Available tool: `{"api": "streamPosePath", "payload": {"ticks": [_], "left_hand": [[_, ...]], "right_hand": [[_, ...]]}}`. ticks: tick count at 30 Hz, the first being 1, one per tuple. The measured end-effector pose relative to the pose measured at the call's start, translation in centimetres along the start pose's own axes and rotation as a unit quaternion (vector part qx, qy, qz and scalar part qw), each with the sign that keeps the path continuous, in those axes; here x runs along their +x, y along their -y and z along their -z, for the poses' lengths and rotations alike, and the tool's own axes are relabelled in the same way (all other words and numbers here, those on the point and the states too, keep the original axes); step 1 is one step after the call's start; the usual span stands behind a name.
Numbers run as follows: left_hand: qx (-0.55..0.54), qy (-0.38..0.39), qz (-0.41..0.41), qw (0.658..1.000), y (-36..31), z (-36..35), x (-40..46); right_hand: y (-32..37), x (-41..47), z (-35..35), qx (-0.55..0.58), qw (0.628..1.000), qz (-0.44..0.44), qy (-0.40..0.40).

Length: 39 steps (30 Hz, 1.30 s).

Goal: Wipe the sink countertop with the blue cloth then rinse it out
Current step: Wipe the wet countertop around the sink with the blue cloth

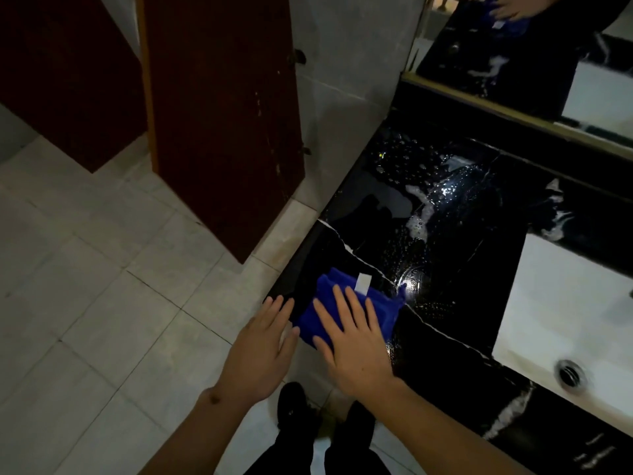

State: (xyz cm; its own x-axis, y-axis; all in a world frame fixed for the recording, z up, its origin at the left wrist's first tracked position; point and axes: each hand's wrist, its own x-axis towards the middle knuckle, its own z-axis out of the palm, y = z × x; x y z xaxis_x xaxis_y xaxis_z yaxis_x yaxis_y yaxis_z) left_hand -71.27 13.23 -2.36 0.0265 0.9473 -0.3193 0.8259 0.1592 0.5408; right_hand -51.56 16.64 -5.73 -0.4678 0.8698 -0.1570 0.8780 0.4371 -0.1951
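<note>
Head view, looking down: the right hand (356,341) lies flat, fingers spread wide, pressing down on the blue cloth (346,303) rather than gripping it. The cloth sits folded at the near left end of the black table (445,323), close to its front edge, a white tag (362,282) showing at its far side. The left hand (263,351) is open too, fingers loosely together, hovering just beside the cloth at the table's edge, palm down, holding nothing.

The table is glossy black stone with white veins, and it's wet: droplets and streaks of white foam (419,214) glisten across the far part, well apart from the cloth. To the right, the white sink (561,303) is set into the stone, its metal drain (570,373) near the front.

Along the back runs a mirror (534,63) in a gold-toned frame, reflecting the hand and cloth. Pale wall tiles meet a light tiled floor (102,286) on the left, where dark red stall doors (219,114) stand, scuffed along their edges. Dark trousers and a black shoe (291,402) show below.
</note>
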Motion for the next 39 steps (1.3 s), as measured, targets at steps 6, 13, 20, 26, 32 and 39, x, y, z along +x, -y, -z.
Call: {"api": "streamPosePath", "payload": {"ticks": [6,13,20,26,32,39], "left_hand": [[0.107,0.030,-0.002,0.994,0.1,0.0,-2.1],[0.116,0.013,-0.001,0.993,-0.3,-0.5,-3.1],[0.054,-0.066,0.055,0.995,1.7,1.4,-4.0],[0.080,-0.033,-0.004,0.996,-1.4,1.5,0.5],[0.126,-0.008,-0.080,0.989,-5.2,-0.2,5.6],[0.223,0.096,-0.118,0.963,-8.6,0.0,11.6]], "right_hand": [[-2.5,11.6,2.4,0.036,0.998,-0.052,-0.027],[0.9,15.4,2.6,0.017,0.997,-0.073,-0.025],[5.5,5.7,0.3,0.010,0.998,0.065,0.014],[1.0,1.1,0.6,-0.002,0.997,0.063,0.039],[-7.1,-3.8,1.9,-0.002,0.994,-0.105,0.014],[-12.8,1.6,4.1,0.030,0.970,-0.239,-0.025]]}}
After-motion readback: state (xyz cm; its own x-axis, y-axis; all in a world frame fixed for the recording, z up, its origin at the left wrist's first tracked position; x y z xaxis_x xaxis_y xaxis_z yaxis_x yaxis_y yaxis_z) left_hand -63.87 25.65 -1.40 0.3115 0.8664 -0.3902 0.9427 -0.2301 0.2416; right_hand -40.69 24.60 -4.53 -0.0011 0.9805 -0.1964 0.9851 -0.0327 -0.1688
